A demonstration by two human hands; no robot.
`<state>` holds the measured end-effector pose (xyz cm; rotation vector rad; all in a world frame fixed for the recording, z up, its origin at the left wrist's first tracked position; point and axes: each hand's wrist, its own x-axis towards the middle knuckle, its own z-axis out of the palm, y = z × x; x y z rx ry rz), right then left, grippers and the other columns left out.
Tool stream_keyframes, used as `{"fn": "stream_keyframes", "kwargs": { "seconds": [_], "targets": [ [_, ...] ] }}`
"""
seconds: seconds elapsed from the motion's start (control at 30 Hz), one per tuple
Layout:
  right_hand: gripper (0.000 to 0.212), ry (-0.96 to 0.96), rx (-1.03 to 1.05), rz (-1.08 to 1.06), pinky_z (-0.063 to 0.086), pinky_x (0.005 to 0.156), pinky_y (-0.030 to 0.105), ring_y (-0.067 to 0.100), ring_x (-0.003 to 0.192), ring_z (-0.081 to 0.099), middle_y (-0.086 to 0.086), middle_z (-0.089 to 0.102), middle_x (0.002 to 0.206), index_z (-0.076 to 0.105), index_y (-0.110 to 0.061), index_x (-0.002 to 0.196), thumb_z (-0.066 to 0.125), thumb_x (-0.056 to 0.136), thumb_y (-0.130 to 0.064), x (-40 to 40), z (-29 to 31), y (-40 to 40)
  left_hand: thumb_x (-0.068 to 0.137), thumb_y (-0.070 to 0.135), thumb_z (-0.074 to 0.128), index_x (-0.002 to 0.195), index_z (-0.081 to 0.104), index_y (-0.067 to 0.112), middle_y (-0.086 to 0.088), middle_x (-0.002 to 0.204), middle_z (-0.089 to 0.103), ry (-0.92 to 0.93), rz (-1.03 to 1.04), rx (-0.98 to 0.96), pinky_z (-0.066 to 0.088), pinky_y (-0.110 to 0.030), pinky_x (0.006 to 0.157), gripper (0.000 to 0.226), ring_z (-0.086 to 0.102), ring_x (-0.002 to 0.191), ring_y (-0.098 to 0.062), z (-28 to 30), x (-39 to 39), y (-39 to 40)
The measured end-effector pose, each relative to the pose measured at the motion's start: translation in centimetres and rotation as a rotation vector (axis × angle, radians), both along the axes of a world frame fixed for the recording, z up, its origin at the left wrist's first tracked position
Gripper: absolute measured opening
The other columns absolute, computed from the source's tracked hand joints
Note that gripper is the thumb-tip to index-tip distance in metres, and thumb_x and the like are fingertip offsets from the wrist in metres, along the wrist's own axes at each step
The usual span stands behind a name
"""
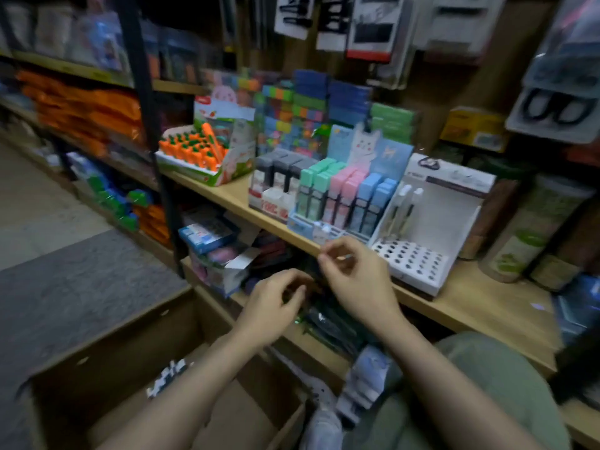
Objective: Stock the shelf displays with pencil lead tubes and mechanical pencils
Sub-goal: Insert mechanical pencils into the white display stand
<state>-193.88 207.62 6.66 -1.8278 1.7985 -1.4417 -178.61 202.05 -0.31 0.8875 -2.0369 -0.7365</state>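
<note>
A cat-themed display (324,229) on the wooden shelf (480,300) holds mint, pink and blue lead tubes (344,196). To its left stand grey-capped lead tubes (281,177). On the right, a white pencil display (418,259) has rows of open holes and two mechanical pencils (404,206) standing at its back. My left hand (276,303) and my right hand (354,277) hover close together just in front of the shelf edge, below the cat display. Both have their fingers curled and pinched. Motion blur hides whether anything is between them.
An open cardboard box (156,362) sits at lower left by the grey floor mat. Packets (367,384) lie on my lap. A carrot-shaped item display (194,154) and stacked colourful boxes (292,118) fill the shelf's back; the lower shelf holds dark packs (328,323).
</note>
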Motion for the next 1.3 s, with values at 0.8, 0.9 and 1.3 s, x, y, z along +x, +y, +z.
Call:
{"fn": "stream_keyframes", "kwargs": {
  "seconds": [0.8,0.9,1.3],
  "targets": [
    [0.034,0.267,1.159,0.260,0.045,0.085,0.025,0.022,0.101,0.060,0.007,0.065,0.107,0.057,-0.012,0.121,0.065,0.091,-0.027,19.7,-33.0,-11.0,0.083,0.025,0.073,0.125,0.053,0.012,-0.011,0.126,0.055,-0.168,1.021,1.091,0.044,-0.039,0.102,0.047,0.053,0.117,-0.029,-27.9,18.8,-1.6],
    [0.048,0.270,1.111,0.249,0.043,0.081,0.026,0.024,0.106,0.059,0.009,0.061,0.119,0.047,-0.011,0.134,0.062,0.093,-0.029,20.8,-34.5,-11.8,0.085,0.031,0.072,0.129,0.049,0.012,-0.009,0.130,0.051,-0.168,1.115,1.051,0.042,-0.038,0.103,0.054,0.049,0.121,-0.028,-29.2,18.4,-2.2],
    [0.037,0.236,1.106,0.130,0.040,0.075,0.025,0.026,0.109,0.058,0.013,0.060,0.120,0.056,-0.007,0.119,0.068,0.089,-0.025,22.8,-36.8,-12.1,0.082,0.026,0.074,0.123,0.058,0.008,-0.016,0.122,0.060,-0.021,1.148,1.147,0.047,-0.040,0.097,0.047,0.056,0.115,-0.031,-31.7,16.4,-5.1]
  ]
}}
